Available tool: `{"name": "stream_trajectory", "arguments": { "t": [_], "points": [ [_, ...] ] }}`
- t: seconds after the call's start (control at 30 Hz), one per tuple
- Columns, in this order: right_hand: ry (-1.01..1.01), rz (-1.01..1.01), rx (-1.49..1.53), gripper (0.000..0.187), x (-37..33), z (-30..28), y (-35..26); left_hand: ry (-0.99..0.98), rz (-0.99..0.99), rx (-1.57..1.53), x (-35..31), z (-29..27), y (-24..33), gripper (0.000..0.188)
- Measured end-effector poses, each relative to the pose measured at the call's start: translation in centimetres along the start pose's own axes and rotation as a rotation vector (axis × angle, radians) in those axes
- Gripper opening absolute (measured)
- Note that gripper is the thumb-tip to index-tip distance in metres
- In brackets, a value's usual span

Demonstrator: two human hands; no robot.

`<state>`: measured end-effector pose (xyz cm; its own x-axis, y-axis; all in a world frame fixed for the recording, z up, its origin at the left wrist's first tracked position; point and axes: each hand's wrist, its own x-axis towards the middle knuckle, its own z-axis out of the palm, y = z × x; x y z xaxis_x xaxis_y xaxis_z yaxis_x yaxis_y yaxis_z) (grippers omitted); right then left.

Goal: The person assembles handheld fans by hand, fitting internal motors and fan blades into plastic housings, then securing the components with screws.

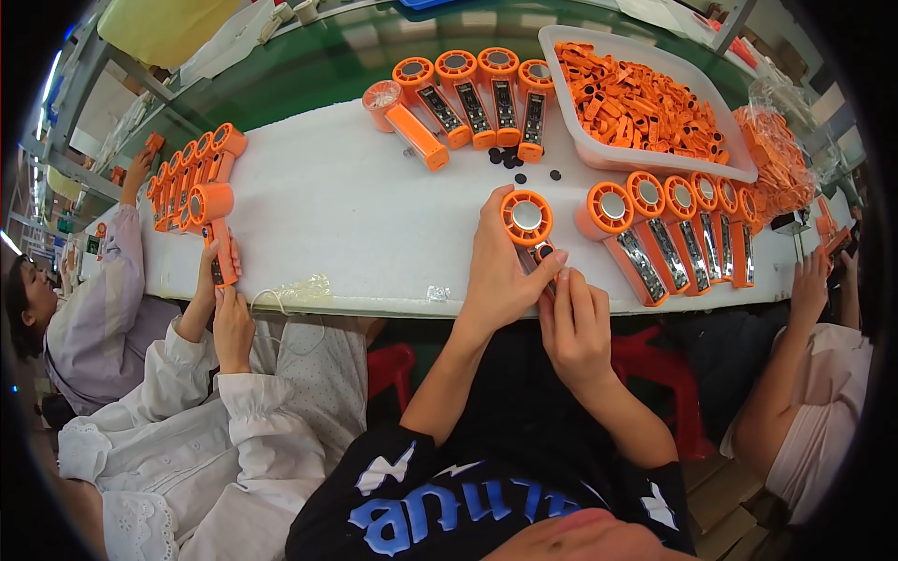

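Observation:
My left hand (496, 271) is closed around an orange handheld fan (527, 217), its round head with a silver disc facing up. The left thumb presses over the handle, where a small dark round part shows. Against the handle's lower end, the fingers of my right hand (577, 332) are pinched together; what they hold is hidden. To the right, several fans (636, 265) with bare circuit boards in their handles lie in a row. Small black discs (510, 157) are scattered beyond my left hand.
A white plastic bin (585, 150) full of small orange parts stands at the back right, near a bagged orange pile (776, 159). More fans (468, 98) lie farther back. At left, a co-worker's hands (224, 309) hold another fan. Other people sit at both sides.

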<state>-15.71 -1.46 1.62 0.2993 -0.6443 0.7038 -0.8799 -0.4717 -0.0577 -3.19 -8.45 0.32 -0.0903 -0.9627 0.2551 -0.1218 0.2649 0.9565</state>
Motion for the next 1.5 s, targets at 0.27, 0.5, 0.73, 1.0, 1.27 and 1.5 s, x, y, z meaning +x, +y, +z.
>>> {"name": "stream_trajectory", "arguments": {
  "t": [0.27,0.5,0.73,1.0,1.27,1.5],
  "points": [
    [-0.021,-0.016,0.005,0.039,0.3,-0.2,0.3,0.014,0.030,-0.017,0.1,-0.1,0.6,0.083],
    [0.141,0.076,0.257,0.033,0.5,0.0,0.7,0.092,-0.025,-0.147,-0.1,-0.3,1.5,0.075],
    [0.139,0.067,0.339,0.030,0.4,0.5,1.4,0.051,-0.010,-0.078,-0.2,-0.7,1.3,0.068],
    [0.135,0.186,0.367,0.038,0.8,0.2,0.5,0.041,0.045,-0.315,-0.6,-1.4,0.6,0.069],
    [0.120,0.459,0.723,0.044,1.0,1.1,0.4,-0.001,-0.023,-0.728,-1.4,-1.7,2.2,0.087],
    [-0.103,0.627,0.916,0.043,2.1,-0.6,1.2,0.036,0.100,-0.643,-1.7,-1.1,1.4,0.090]
  ]
}}
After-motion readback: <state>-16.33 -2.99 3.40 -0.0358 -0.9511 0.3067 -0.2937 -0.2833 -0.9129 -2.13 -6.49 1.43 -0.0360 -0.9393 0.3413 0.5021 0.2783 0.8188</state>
